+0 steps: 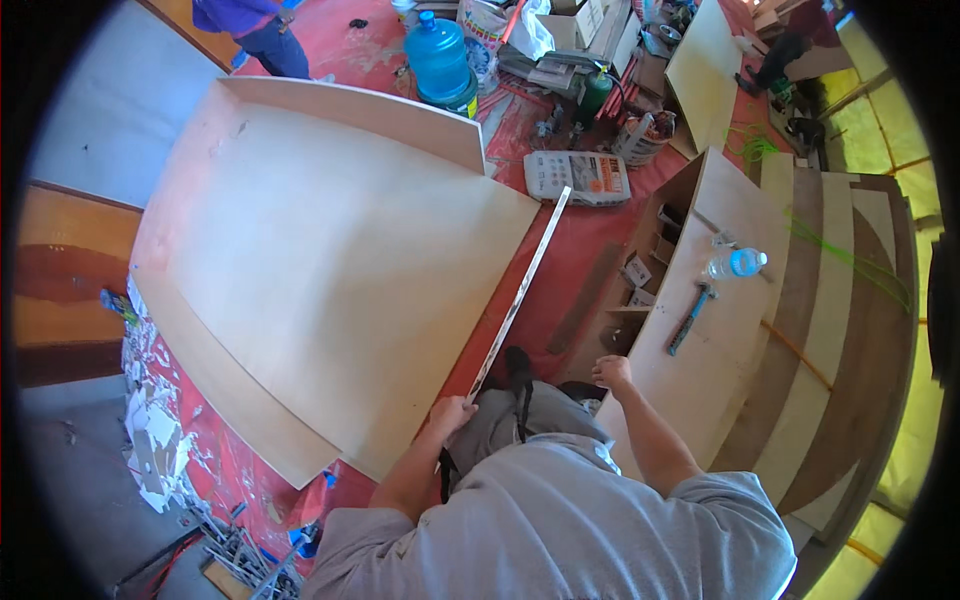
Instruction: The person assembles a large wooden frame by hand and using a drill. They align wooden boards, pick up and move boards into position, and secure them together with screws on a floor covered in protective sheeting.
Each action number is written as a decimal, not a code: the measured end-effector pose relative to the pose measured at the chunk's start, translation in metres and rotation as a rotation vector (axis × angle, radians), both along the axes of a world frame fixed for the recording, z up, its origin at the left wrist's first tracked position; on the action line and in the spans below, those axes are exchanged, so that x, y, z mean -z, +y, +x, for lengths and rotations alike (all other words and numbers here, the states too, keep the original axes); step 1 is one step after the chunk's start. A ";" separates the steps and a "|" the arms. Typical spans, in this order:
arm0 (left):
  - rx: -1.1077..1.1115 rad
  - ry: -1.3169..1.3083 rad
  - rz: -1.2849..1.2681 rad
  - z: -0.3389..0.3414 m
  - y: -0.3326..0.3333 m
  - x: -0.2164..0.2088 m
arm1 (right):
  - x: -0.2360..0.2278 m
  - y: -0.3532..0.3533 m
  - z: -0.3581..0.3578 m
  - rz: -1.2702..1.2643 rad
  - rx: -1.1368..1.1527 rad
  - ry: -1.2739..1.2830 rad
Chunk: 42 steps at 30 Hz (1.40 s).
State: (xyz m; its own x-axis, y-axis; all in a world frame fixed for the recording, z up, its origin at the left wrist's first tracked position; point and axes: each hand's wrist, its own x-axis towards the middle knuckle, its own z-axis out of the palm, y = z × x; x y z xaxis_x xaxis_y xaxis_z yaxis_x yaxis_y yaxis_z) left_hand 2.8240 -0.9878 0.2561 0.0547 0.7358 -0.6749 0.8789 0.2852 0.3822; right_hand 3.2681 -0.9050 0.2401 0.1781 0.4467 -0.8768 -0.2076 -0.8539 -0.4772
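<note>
My left hand (452,413) is closed round the near end of a long, narrow whitish strip (522,288) with dark marks along it. The strip slants away beside the right edge of a large pale board (330,260); whether it touches the board I cannot tell. My right hand (612,372) is curled closed at the left edge of the workbench (700,370). Anything inside its fingers is hidden. On the bench, a hammer (690,320) with a blue and black handle lies near a clear water bottle (735,263) with a blue label.
A filled sack (577,178) lies on the red floor covering beyond the strip. Farther back stand a blue water jug (437,58) and a dark green cylinder (594,97). Boards (845,300) lie right of the bench. Scraps (160,450) litter the left. Other people stand far off.
</note>
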 end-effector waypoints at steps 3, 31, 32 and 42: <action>0.248 -0.080 -0.122 0.043 0.035 0.003 | 0.084 -0.092 0.125 0.029 0.092 0.180; -0.588 0.143 -0.373 -0.091 -0.309 0.037 | -0.041 0.046 -0.173 0.053 -0.644 -0.336; -0.867 0.218 -0.388 -0.081 -0.317 0.019 | -0.045 0.044 -0.178 0.060 -0.649 -0.337; -1.632 0.707 -0.359 -0.068 -0.406 0.011 | -0.037 0.021 -0.215 0.007 -0.772 -0.428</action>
State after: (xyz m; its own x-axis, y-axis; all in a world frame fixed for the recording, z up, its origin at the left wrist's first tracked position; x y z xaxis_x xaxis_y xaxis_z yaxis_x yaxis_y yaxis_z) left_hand 2.7561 -1.3941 0.2450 -0.8291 -0.4201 -0.3688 -0.3860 0.9074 -0.1659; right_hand 3.0532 -0.8841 0.2767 0.1369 0.5831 -0.8008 0.6235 -0.6789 -0.3878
